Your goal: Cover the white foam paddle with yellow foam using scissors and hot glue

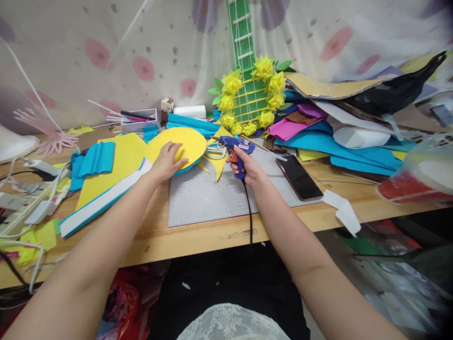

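Observation:
My left hand [167, 161] rests on top of a round yellow disc [193, 140], its fingers spread over the surface. Blue material shows under the disc's near edge. In my right hand [247, 165] is a blue hot glue gun [239, 145], gripped by its handle with the fingers near the orange trigger. The nozzle points left toward the disc, a clear glue stick trails out behind to the right, and the black cord hangs over the table edge. Between the disc and the gun lie scissors [215, 152], partly hidden, and a cut yellow scrap [216, 167].
Below is a grey cutting mat [198, 203] with a phone [299, 177] on its right. Yellow sheet [106, 174] and a white-and-blue strip [102, 203] lie left. A green guitar-shaped craft [244, 89] with yellow flowers stands behind. Blue paper [339, 146] and a plastic tub [417, 179] are right.

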The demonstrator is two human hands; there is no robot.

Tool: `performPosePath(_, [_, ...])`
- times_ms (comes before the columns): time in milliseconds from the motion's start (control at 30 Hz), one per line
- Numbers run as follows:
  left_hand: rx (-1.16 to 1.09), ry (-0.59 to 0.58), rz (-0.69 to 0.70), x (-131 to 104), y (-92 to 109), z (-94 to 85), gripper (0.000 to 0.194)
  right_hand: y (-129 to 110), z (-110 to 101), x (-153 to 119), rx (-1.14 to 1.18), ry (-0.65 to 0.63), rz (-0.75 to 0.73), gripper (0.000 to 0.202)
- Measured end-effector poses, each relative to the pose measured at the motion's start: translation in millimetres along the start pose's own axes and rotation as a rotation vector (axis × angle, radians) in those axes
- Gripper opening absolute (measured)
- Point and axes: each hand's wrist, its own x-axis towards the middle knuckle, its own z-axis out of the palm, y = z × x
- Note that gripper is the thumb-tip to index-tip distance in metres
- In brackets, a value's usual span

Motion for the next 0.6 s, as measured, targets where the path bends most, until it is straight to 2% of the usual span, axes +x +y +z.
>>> performPosePath(100, [0.051, -0.147, 0.034, 0, -4, 6.5, 0.067, 2, 0, 1, 0.005, 0.0, 0.003, 0.04])
performPosePath(167, [0.089, -0.196, 0.052, 1, -6, 8.5, 0.07, 3, 0, 1, 0.002, 0.003, 0.001, 0.039])
performPosePath(333, [0.127, -0.229, 0.039, 2, -7, 9.7, 0.077, 3, 0, 1, 0.006, -0.011, 0.01, 0.037])
performPosePath(600, [0.185, -0.232, 0.015, -3, 3, 8.1, 0.076, 1, 2, -1, 0.028, 0.01, 0.018, 0.037])
